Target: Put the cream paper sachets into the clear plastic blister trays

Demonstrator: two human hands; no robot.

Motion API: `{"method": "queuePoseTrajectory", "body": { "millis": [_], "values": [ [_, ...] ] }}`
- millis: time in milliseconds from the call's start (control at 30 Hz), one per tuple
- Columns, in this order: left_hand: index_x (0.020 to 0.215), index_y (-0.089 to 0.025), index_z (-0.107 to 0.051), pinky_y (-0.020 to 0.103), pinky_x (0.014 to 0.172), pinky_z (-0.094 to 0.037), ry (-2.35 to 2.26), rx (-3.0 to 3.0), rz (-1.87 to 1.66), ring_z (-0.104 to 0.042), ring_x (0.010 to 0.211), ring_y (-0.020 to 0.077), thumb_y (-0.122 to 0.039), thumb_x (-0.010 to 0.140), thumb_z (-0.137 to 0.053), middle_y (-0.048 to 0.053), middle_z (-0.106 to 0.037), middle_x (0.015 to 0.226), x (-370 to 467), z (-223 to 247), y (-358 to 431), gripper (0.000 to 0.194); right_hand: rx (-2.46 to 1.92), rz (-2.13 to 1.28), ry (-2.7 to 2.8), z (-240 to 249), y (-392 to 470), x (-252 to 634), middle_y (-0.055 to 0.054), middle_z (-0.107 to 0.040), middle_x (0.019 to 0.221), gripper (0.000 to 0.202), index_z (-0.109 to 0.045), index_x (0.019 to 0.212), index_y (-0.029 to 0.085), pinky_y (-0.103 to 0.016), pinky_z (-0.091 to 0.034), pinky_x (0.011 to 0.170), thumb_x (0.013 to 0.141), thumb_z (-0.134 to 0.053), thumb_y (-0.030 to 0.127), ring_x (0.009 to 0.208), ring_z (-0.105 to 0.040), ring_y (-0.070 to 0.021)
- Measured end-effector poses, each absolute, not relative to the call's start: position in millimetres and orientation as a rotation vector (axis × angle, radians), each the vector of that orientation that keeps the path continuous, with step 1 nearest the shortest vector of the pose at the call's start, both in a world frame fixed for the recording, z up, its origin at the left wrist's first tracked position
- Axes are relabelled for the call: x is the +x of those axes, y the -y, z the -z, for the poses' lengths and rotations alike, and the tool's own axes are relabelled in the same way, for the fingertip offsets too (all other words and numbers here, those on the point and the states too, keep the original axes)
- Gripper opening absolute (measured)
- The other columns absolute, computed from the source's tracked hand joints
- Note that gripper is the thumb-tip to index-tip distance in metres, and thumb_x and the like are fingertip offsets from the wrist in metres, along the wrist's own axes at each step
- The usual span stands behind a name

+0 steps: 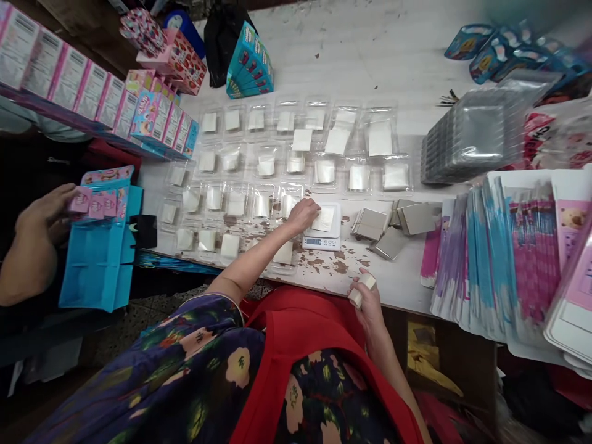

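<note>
Hand, left [304, 217], reaches forward over scale [322, 240], arm angled inward.

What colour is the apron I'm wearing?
Your apron is plain bright red, best seen in the head view.

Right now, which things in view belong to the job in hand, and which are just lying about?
Job in hand, judging by the hands:
- scale, white slips on it under the left hand
- white bundle in the right hand
- clear trays holding slips

Apparently lying about:
- black bag
- pink boxes
- grey cards, though their role is unclear
</note>
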State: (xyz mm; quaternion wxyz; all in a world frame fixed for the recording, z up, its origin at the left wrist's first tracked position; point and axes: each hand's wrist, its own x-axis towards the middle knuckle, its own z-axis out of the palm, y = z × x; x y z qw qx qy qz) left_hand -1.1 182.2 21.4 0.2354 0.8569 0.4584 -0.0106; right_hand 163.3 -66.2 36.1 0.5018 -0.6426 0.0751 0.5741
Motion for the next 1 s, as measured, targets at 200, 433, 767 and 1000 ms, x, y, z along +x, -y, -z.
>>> {"method": "queuePoseTrajectory", "body": {
  "millis": [200, 433, 767, 1000],
  "values": [
    [0.106, -0.013, -0.061, 0.038, 0.081, -0.044, -0.85, 2.749, 0.196, -0.052, 0.101, 0.0253, -0.018, 0.088, -0.047, 0.013, -0.06, 0.11, -4, -19, -158, 0.024, -1.563, -1.391, -0.18, -32, 63, 162, 0.006, -0.057, 0.08, 0.056, -0.059, 0.109, 0.026, -0.019, -0.044, 0.046, 0.055, -0.071, 0.017, 0.055, -0.051, -0.0072],
    [0.093, -0.01, -0.064, 0.036, 0.077, -0.044, -0.868, 2.78, 0.173, -0.054, 0.096, 0.0228, -0.01, 0.09, -0.036, 0.015, -0.063, 0.104, -5, -2, -148, 0.029, -1.56, -1.405, -0.189, -29, 61, 159, 0.006, -0.057, 0.08, 0.057, -0.059, 0.108, 0.026, -0.02, -0.044, 0.047, 0.053, -0.07, 0.016, 0.056, -0.051, -0.0073],
    [0.085, -0.012, -0.07, 0.036, 0.081, -0.044, -0.989, 2.571, 0.022, -0.054, 0.098, 0.0224, -0.017, 0.088, -0.045, 0.01, -0.067, 0.104, -6, -1, -154, 0.026, -1.53, -1.406, -0.183, -24, 55, 156, 0.006, -0.056, 0.078, 0.056, -0.06, 0.106, 0.025, -0.021, -0.045, 0.046, 0.052, -0.071, 0.015, 0.057, -0.05, -0.0087],
    [0.079, -0.017, -0.072, 0.037, 0.08, -0.044, -1.018, 2.48, -0.028, -0.054, 0.095, 0.0219, -0.017, 0.084, -0.049, 0.008, -0.067, 0.1, -5, 0, -155, 0.024, -1.466, -1.438, -0.185, -23, 42, 153, 0.006, -0.058, 0.077, 0.055, -0.059, 0.105, 0.025, -0.02, -0.045, 0.046, 0.052, -0.071, 0.013, 0.055, -0.05, -0.0081]
  ]
}}
